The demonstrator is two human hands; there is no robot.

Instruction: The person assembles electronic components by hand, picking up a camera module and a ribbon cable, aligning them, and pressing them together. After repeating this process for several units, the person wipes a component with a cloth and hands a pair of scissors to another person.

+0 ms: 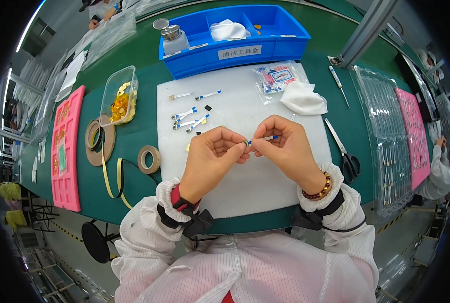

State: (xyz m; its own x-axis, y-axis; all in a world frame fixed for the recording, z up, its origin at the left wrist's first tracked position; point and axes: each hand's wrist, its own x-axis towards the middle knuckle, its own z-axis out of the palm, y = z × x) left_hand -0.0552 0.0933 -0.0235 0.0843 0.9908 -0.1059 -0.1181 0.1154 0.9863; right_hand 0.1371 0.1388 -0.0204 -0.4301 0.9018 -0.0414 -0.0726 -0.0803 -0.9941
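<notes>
- The left hand (212, 154) pinches the left end of 1 small blue-and-white strip (269, 138) between thumb and fingertip.
- The right hand (285, 151) pinches the same strip with thumb and forefinger, its blue-tipped end poking out past them (the fingers hide much of the rest).
- The fingertips of the 2 hands nearly meet, and the strip is held above the white mat (245, 194) on the green table (143, 126).
- More loose strips (198, 122) lie on the mat, ahead of the left hand, near a small black square (208, 108).
- A white cloth (304, 99) and a clear plastic bag (265, 93) rest at the mat's far right.
- Beyond the mat stands a blue bin (194, 60) holding a bottle (175, 44) and another cloth (228, 30).
- Scissors (344, 154) lie just right of the mat; a tape roll (149, 149) lies to its left, near a tub (104, 96) of yellow pieces (119, 108).
</notes>
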